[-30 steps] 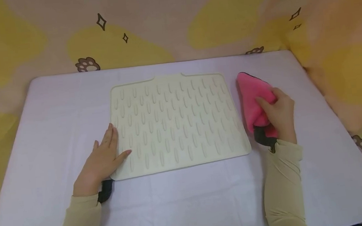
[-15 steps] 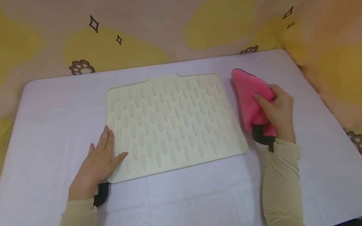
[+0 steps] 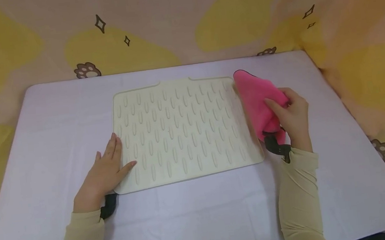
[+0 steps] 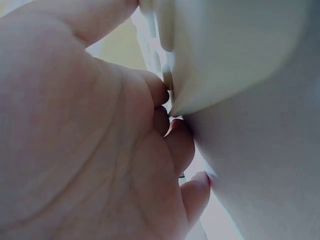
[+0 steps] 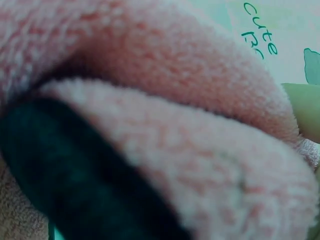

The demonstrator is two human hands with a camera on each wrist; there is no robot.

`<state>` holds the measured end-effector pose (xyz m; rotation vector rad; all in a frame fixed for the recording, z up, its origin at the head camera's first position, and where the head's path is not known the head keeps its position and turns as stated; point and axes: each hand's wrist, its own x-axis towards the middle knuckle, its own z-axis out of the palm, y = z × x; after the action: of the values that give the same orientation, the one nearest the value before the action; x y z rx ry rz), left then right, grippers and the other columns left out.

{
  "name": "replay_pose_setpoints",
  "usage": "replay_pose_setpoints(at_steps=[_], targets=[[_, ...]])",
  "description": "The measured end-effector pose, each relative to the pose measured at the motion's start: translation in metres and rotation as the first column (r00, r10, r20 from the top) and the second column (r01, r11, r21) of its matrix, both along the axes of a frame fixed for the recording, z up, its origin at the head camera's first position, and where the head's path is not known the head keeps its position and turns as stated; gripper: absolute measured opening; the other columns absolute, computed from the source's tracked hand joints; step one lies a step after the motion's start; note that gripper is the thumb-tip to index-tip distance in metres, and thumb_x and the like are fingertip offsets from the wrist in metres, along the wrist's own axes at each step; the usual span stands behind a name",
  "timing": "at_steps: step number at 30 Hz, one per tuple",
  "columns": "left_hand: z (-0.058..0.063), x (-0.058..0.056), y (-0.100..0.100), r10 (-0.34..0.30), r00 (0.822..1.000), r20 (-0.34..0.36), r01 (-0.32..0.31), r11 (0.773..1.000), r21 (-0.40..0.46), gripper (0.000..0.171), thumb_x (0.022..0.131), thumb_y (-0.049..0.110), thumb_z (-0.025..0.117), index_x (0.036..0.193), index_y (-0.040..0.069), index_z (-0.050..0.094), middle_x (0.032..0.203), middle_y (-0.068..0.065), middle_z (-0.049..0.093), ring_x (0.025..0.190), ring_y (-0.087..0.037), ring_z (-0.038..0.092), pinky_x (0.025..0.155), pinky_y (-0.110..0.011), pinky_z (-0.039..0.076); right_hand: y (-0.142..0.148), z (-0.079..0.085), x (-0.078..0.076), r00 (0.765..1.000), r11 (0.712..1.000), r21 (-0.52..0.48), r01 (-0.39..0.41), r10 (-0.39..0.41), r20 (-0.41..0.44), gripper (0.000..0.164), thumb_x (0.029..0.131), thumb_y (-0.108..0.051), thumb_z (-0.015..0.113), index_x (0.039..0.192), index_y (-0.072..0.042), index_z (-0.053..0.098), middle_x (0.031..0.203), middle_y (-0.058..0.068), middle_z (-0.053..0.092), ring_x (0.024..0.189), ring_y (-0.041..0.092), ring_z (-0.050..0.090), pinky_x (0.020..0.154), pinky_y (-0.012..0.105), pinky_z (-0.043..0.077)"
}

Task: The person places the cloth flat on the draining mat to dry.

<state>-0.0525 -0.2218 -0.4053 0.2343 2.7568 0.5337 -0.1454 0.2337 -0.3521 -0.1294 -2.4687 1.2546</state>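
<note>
Pinches in the right hand (image 3: 293,120) a cloth (image 3: 255,102) pointing lengthwise away and leftward, fuzzy, pink and folded, over the right edge of a ridged cream mat (image 3: 180,136), and rests the left hand (image 3: 101,173) straight-fingered on its left edge.

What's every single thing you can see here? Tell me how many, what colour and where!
table: one, white, across the middle
mat: one, cream, centre of the table
cloth: one, pink, along the mat's right edge
backdrop: one, yellow and pinkish, behind the table
wrist devices: two, black, one near each sleeve
sleeves: two, beige, bottom left and right
left grip: one, bare, on the mat's left edge
right grip: one, bare, pinching the cloth
</note>
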Motion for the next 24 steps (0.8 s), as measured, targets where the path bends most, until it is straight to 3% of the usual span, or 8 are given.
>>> replay_pose_setpoints(at_steps=[17,24], targets=[[0.0003,0.0002,0.0004,0.000,1.000,0.008,0.000,1.000,-0.001,0.088,0.097,0.047,0.044,0.144,-0.013,-0.001,0.153,-0.024,-0.014,0.141,-0.039,-0.003,0.105,-0.066,0.006,-0.0047,0.0033,0.0011,0.999,0.992,-0.116,-0.039,0.037,-0.020,0.027,0.080,-0.011,0.075,0.101,0.003,0.067,0.072,-0.013,0.057,0.057,0.006,0.045,0.048,0.018,0.036],[0.0000,-0.0001,0.0004,0.000,1.000,0.011,0.000,1.000,-0.005,0.089,0.097,0.047,0.044,0.144,-0.013,-0.001,0.153,-0.024,-0.015,0.141,-0.039,-0.003,0.105,-0.066,0.005,-0.0042,0.0064,0.0034,0.996,0.994,-0.098,-0.053,0.046,-0.071,0.026,0.079,-0.012,0.076,0.098,0.003,0.068,0.073,-0.014,0.057,0.058,0.005,0.046,0.049,0.018,0.036]])
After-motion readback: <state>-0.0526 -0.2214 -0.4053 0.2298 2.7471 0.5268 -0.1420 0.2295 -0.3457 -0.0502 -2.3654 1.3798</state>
